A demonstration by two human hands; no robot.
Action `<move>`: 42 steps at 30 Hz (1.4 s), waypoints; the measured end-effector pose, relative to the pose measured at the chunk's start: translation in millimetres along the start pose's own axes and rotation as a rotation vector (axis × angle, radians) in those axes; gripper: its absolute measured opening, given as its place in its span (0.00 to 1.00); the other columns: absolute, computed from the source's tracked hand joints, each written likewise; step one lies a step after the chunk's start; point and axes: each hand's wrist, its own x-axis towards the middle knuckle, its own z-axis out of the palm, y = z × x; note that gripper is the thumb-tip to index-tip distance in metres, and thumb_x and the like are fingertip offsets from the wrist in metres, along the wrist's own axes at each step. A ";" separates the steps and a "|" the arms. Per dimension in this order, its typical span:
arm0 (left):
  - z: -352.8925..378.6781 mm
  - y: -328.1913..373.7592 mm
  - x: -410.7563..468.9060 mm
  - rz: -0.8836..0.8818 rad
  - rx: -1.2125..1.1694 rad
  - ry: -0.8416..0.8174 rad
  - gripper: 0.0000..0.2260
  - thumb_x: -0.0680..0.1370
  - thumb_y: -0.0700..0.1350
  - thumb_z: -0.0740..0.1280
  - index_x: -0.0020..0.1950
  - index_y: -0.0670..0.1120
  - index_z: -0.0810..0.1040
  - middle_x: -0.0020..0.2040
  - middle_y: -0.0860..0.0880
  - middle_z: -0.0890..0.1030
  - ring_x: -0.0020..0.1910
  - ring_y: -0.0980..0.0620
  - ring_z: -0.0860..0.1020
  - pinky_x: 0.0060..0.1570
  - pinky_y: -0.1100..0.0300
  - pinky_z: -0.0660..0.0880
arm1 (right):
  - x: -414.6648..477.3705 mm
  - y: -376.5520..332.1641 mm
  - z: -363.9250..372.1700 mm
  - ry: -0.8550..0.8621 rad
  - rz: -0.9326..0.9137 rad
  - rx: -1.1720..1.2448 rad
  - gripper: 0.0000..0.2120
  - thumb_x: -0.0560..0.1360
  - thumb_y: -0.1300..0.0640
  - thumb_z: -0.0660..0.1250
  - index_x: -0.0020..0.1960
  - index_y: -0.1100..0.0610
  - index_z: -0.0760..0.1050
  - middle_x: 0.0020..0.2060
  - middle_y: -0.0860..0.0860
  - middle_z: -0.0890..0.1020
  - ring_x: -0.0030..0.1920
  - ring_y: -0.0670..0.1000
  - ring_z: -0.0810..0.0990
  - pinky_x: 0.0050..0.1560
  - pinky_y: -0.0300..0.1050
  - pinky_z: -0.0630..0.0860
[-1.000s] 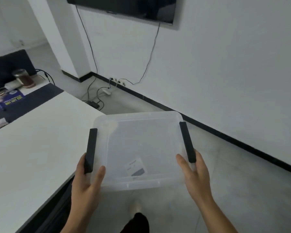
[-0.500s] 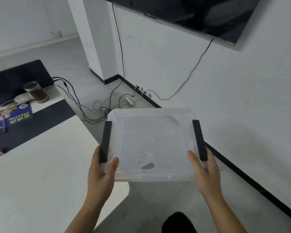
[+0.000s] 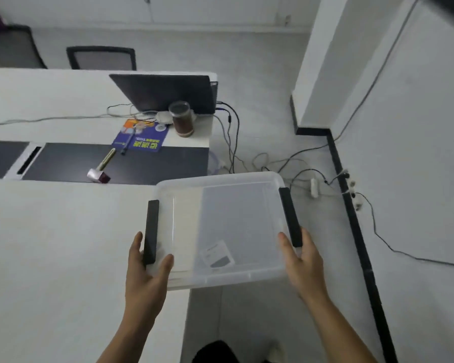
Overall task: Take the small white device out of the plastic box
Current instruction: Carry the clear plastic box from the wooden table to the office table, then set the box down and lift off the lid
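In the head view, the left hand (image 3: 146, 273) and the right hand (image 3: 303, 263) hold the clear plastic box (image 3: 220, 226) by its two black side latches (image 3: 151, 231), the fingers wrapped around the edges. The box is partly over the corner of the white worktop (image 3: 63, 244) and partly over the floor (image 3: 273, 74). A label (image 3: 218, 254) shows through the box; I cannot tell where the small white device is.

Both hands grip plastic box (image 3: 236, 205) by black side handles, over white table (image 3: 63, 244) edge.
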 end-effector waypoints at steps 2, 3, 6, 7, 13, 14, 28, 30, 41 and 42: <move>-2.5 -1.4 14.5 -0.075 -0.056 0.111 0.32 0.77 0.43 0.70 0.79 0.52 0.60 0.72 0.48 0.72 0.67 0.46 0.73 0.66 0.48 0.70 | 43.2 -12.7 23.3 -0.128 -0.048 -0.053 0.14 0.79 0.48 0.64 0.64 0.46 0.75 0.53 0.40 0.82 0.54 0.39 0.79 0.52 0.36 0.74; -4.9 -4.6 23.2 -0.115 -0.087 0.168 0.31 0.77 0.43 0.70 0.78 0.50 0.62 0.70 0.47 0.73 0.65 0.46 0.74 0.65 0.49 0.71 | 63.8 -18.3 38.1 -0.191 -0.068 -0.076 0.14 0.80 0.47 0.63 0.64 0.46 0.75 0.53 0.40 0.82 0.54 0.39 0.79 0.52 0.37 0.74; -10.8 -17.7 53.5 -0.219 -0.159 0.319 0.24 0.77 0.44 0.69 0.73 0.49 0.70 0.63 0.48 0.78 0.60 0.46 0.77 0.58 0.52 0.73 | 122.9 -33.3 92.3 -0.367 -0.110 -0.148 0.11 0.80 0.47 0.62 0.62 0.44 0.74 0.51 0.38 0.82 0.52 0.34 0.79 0.48 0.29 0.73; -12.3 -23.3 65.5 -0.243 -0.180 0.364 0.22 0.78 0.44 0.69 0.71 0.49 0.72 0.61 0.49 0.79 0.59 0.46 0.77 0.56 0.53 0.73 | 139.8 -37.9 112.5 -0.420 -0.125 -0.176 0.10 0.80 0.48 0.62 0.61 0.44 0.74 0.50 0.37 0.81 0.51 0.32 0.78 0.46 0.26 0.72; -25.7 -45.8 162.6 -0.416 -0.318 0.552 0.16 0.80 0.50 0.66 0.67 0.47 0.75 0.55 0.52 0.80 0.52 0.52 0.78 0.45 0.60 0.72 | 226.0 -57.8 233.0 -0.577 -0.201 -0.336 0.13 0.80 0.43 0.60 0.63 0.42 0.73 0.48 0.38 0.82 0.48 0.36 0.80 0.47 0.35 0.74; -27.0 -47.6 177.4 -0.442 -0.324 0.573 0.17 0.80 0.50 0.66 0.67 0.46 0.74 0.54 0.52 0.80 0.52 0.51 0.78 0.45 0.59 0.73 | 239.2 -61.3 249.1 -0.595 -0.205 -0.351 0.13 0.80 0.43 0.60 0.63 0.42 0.73 0.49 0.37 0.81 0.49 0.37 0.80 0.49 0.38 0.75; 3.7 -45.6 293.0 -0.680 -0.122 1.026 0.16 0.81 0.54 0.60 0.64 0.46 0.69 0.51 0.47 0.78 0.47 0.45 0.78 0.46 0.53 0.72 | 368.0 -102.6 420.4 -0.860 -0.416 -0.552 0.24 0.77 0.39 0.61 0.69 0.49 0.71 0.58 0.50 0.82 0.56 0.54 0.81 0.58 0.49 0.75; 10.6 -44.9 300.5 -0.727 -0.098 1.123 0.17 0.81 0.55 0.60 0.64 0.46 0.71 0.52 0.46 0.80 0.49 0.45 0.78 0.50 0.50 0.74 | 377.3 -110.8 436.2 -0.904 -0.383 -0.591 0.25 0.77 0.37 0.61 0.68 0.50 0.71 0.58 0.50 0.82 0.57 0.54 0.80 0.56 0.46 0.73; 14.0 -41.5 318.8 -0.791 0.086 1.150 0.20 0.82 0.59 0.51 0.65 0.48 0.71 0.52 0.44 0.81 0.48 0.40 0.79 0.50 0.44 0.75 | 383.6 -112.3 456.3 -0.876 -0.451 -0.570 0.24 0.77 0.36 0.59 0.68 0.48 0.66 0.63 0.49 0.78 0.56 0.56 0.80 0.51 0.46 0.73; 13.7 -41.4 319.2 -0.788 0.091 1.157 0.21 0.82 0.58 0.51 0.67 0.48 0.71 0.54 0.43 0.80 0.50 0.40 0.79 0.52 0.44 0.75 | 382.6 -111.8 455.3 -0.869 -0.442 -0.550 0.23 0.77 0.36 0.60 0.67 0.47 0.66 0.62 0.49 0.78 0.55 0.56 0.80 0.49 0.46 0.72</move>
